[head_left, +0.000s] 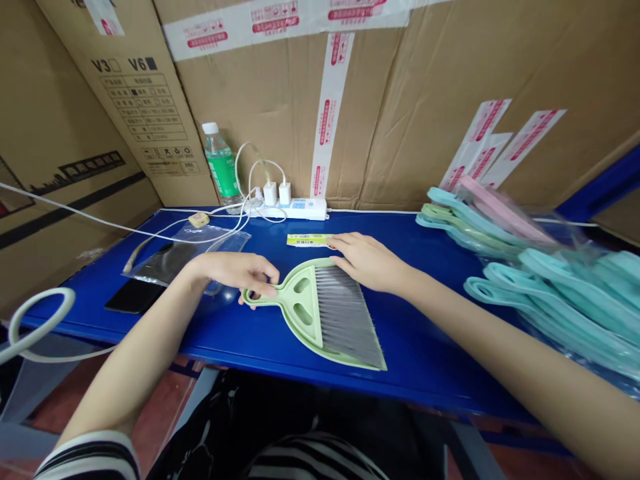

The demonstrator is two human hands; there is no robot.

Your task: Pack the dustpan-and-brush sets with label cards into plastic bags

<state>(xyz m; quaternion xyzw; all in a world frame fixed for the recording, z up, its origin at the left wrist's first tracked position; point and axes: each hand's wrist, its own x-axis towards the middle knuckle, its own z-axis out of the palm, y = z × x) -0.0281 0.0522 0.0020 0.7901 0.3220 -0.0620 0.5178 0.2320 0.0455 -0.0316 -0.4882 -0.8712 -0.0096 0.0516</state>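
A light green dustpan [291, 328] with a grey-bristled brush [345, 313] nested on it lies on the blue table [220, 340], its handle pointing left. The fingers of my left hand [245, 273] are wrapped round the handle end. My right hand [367, 260] lies palm down above the top corner of the bristles, fingers stretched to the left. Its fingertips touch the right end of a small yellow and white label strip [306, 241], which lies flat behind the dustpan.
Wrapped turquoise, green and pink dustpan sets [545, 293] are piled at the right. A power strip [305, 209] with white cables and a bottle [223, 170] stand by the cardboard wall [280, 87]. A dark phone [133, 297] and a clear bag [175, 257] lie at the left.
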